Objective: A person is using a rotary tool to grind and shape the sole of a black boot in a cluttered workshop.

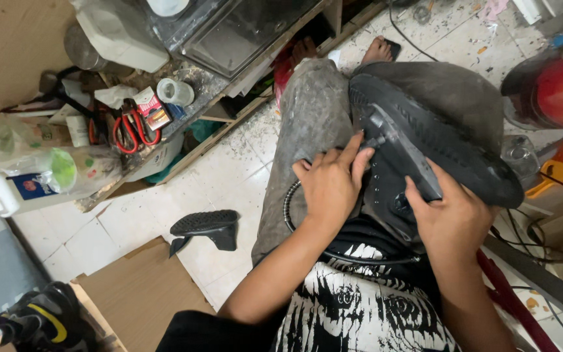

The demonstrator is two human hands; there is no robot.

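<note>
As far as visible, two hands (386,202), one black shoe (425,143).

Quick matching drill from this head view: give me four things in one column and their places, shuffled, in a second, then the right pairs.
Things:
1. black rubber-soled shoe
2. loose black shoe sole
3. red-handled scissors
4. white spray bottle with a blue label

Places:
A. lying on the white tiled floor
B. at the left edge of the picture, on its side
C. on the person's lap, under the left hand and the right hand
D. among the clutter on the low wooden bench

Pairs: 1-C, 2-A, 3-D, 4-B
</note>
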